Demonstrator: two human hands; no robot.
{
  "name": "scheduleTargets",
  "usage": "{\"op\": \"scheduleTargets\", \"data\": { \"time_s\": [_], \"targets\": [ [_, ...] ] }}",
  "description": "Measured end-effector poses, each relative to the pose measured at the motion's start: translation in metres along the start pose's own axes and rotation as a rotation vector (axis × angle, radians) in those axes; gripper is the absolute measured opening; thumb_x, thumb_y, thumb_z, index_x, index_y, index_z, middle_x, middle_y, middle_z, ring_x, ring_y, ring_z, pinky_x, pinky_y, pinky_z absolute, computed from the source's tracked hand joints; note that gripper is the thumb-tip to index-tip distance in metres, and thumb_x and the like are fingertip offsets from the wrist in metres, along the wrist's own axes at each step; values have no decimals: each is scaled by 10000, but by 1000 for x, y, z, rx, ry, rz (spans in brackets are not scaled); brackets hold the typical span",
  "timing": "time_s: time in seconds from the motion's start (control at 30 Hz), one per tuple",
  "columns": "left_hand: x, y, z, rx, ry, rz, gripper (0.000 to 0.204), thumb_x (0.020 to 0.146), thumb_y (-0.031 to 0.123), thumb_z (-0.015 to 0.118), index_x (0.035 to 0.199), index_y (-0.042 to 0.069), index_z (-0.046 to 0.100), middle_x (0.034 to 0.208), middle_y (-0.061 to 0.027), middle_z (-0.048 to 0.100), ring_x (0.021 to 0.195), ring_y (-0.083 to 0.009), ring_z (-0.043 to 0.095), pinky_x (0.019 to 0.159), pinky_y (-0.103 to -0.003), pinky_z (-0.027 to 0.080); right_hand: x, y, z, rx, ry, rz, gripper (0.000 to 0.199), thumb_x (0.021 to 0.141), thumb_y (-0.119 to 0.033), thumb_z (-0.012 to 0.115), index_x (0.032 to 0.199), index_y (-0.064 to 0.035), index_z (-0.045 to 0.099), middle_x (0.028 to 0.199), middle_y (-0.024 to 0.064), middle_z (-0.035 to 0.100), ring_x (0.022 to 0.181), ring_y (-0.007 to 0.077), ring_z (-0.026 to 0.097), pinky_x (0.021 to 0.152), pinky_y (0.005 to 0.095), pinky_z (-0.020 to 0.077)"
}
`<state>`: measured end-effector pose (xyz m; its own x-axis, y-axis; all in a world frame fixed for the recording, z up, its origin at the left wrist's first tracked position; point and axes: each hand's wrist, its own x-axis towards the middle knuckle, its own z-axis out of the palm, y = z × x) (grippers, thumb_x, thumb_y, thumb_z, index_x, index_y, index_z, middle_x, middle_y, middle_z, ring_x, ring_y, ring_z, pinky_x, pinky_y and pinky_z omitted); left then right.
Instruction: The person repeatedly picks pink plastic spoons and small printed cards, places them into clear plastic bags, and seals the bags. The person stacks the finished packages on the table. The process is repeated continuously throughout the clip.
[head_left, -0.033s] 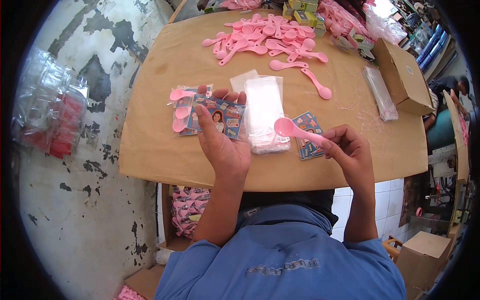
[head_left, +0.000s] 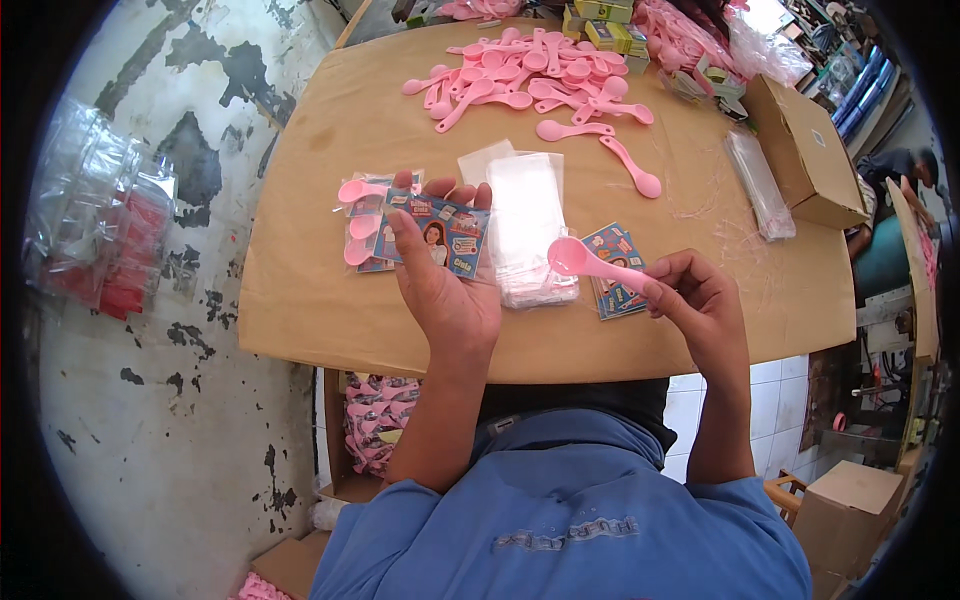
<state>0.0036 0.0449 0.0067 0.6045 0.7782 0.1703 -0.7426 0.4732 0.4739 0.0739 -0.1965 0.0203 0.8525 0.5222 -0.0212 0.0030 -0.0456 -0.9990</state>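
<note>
My left hand (head_left: 445, 290) holds a printed blue card in a clear bag (head_left: 450, 232), thumb on its left edge, just above the brown table (head_left: 320, 310). My right hand (head_left: 700, 300) pinches the handle of a pink plastic spoon (head_left: 585, 262), its bowl pointing left toward the bag. Between my hands lies a stack of clear bags (head_left: 527, 215). A small stack of printed cards (head_left: 622, 262) lies under the spoon handle. Finished packs with pink spoons (head_left: 358, 225) lie left of my left hand.
A pile of loose pink spoons (head_left: 530, 80) covers the far side of the table. At the right stand a cardboard box (head_left: 805, 150) and a bundle of clear sleeves (head_left: 757, 180). A bin of pink packs (head_left: 375, 420) sits under the table. Plastic-wrapped goods (head_left: 100, 230) lie on the floor at left.
</note>
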Motion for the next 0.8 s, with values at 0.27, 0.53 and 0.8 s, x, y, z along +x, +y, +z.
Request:
{"op": "scheduleTargets", "data": {
  "time_s": [0.27,0.53,0.8],
  "targets": [
    [-11,-17,12,-8,-63,-78,503,1081,382,521,1458,69,407,1169,-125,640,1059,-219,664,1079,-501,525,6,5,17,179,-75,14,182,952,-95,741,1076,23,678,955,55,718,811,83,639,716,236,517],
    [-27,-28,18,-59,-96,-281,525,1065,417,547,1469,104,427,1138,-78,645,1038,-185,639,1112,-494,489,8,7,45,334,-85,-27,187,954,-89,741,1095,-6,653,963,22,678,816,67,611,728,227,506],
    [-36,-28,13,-141,-97,-485,487,1082,357,528,1479,97,415,1139,-60,599,1042,-176,633,1054,-447,547,15,26,64,330,-31,-196,308,900,-68,785,1132,-65,583,1033,-17,537,883,46,519,748,203,458]
  ]
}}
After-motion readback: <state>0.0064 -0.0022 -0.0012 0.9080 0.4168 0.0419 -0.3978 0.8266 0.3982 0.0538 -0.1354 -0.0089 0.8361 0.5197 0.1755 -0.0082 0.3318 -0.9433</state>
